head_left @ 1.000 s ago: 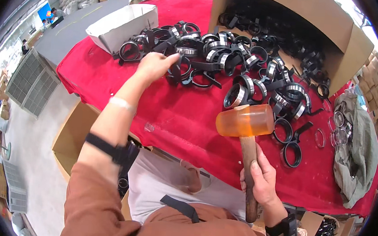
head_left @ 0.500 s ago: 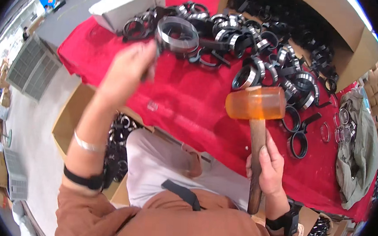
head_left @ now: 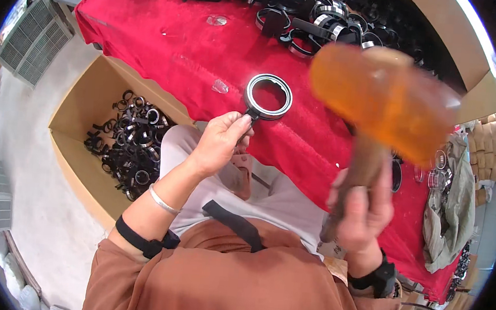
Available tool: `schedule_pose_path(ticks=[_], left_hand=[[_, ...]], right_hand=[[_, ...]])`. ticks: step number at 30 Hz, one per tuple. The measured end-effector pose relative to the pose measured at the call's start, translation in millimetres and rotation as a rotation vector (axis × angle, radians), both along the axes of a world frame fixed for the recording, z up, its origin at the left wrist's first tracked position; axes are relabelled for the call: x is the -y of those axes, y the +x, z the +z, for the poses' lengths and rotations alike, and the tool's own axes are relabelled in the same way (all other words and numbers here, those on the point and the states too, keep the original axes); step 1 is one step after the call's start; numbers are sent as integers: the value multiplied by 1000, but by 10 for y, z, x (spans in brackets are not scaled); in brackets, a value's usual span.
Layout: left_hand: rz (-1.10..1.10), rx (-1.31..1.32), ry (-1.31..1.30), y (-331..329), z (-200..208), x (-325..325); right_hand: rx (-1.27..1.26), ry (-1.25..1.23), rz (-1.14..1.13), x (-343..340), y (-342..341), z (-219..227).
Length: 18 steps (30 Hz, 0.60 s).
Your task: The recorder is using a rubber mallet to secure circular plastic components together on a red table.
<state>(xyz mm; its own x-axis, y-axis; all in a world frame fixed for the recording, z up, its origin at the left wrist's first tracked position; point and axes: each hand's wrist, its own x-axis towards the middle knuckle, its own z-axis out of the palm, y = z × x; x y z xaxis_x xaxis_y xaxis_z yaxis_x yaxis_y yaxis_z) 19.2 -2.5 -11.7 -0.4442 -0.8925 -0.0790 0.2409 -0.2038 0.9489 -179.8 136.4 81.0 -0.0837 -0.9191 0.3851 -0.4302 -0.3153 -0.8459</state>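
Note:
My left hand [head_left: 221, 140] pinches the short black handle of a round ring part [head_left: 267, 115]. Its metal and black rim faces up over the near side of the red cloth [head_left: 181, 45]. Wrapped round the wooden handle of a mallet [head_left: 375, 92], my right hand [head_left: 362, 216] holds it up to the right of the ring. The mallet's translucent orange head looks large and blurred, apart from the ring. Beyond the mallet lies a heap of black and silver ring parts [head_left: 322, 21].
Left of my legs, an open cardboard box [head_left: 76, 156] holds many similar rings. Another large carton [head_left: 471, 56] stands at the back right. A grey-green cloth [head_left: 446, 229] lies on the table's right end beside clear rings [head_left: 435, 180].
My left hand has come from the far left of the table toward me, bringing the ring part. The mallet has risen in my right hand, its head now larger and blurred.

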Motion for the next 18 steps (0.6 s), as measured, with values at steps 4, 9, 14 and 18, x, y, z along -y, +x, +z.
schedule_pose_path(ticks=[4,9,14,18], left_hand=[[-27,9,-24,-53,10,32],[-10,30,-6,-5,-33,-42],[-13,50,-34,25,-44,-91],[-6,47,-25,12,43,-66]], right_hand=[[-381,234,14,13,-20,-112],[-190,201,41,168,67,370],[-112,-189,-69,575,293,460],[-401,345,24,956,254,271]])
